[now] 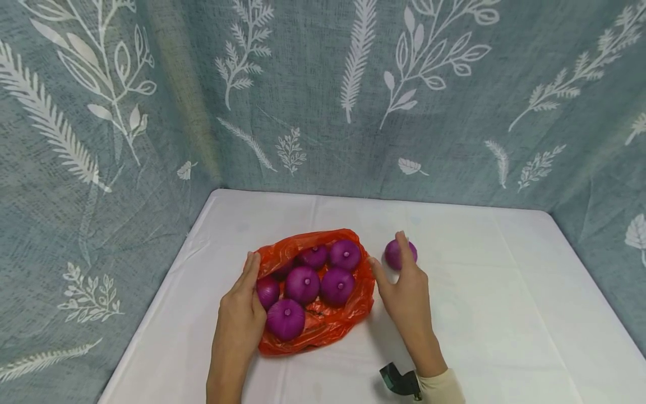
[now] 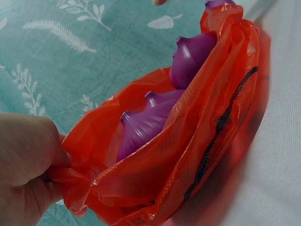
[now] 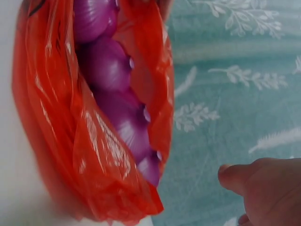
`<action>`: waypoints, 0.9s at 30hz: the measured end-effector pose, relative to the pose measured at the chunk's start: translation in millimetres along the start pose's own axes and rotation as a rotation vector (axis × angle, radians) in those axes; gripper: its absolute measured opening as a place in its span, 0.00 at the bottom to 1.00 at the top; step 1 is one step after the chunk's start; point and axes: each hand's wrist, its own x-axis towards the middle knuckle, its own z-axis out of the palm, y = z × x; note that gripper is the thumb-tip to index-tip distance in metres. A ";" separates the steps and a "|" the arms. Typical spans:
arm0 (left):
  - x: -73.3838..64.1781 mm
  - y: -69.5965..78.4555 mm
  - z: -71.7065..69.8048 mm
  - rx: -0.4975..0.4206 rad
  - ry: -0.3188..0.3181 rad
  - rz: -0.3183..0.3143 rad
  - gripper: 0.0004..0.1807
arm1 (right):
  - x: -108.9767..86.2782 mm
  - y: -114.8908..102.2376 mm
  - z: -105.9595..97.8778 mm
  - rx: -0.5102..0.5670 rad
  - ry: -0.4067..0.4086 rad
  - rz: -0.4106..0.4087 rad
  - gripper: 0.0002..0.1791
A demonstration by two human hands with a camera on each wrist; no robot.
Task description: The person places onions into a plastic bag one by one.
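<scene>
An orange-red plastic bag lies on the table with its mouth wide, and several purple onions sit inside it. My left hand is at the bag's left side; in the left wrist view its thumb and fingers pinch the gathered rim. To the right of the bag, my right hand has its thumb and fingers spread and holds nothing. Its thumb points at the bag's right edge, with a gap between them in the right wrist view. One loose onion lies beyond that hand, partly covered by a finger.
A white cloth covers the table. Blue-green curtains with white leaf prints hang behind it and along both sides. A dark green piece sticks out beside the right sleeve cuff.
</scene>
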 end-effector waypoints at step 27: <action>-0.6 0.7 -0.7 -0.005 0.005 -0.004 0.37 | -2.4 33.4 -2.7 -0.120 -0.073 0.233 0.50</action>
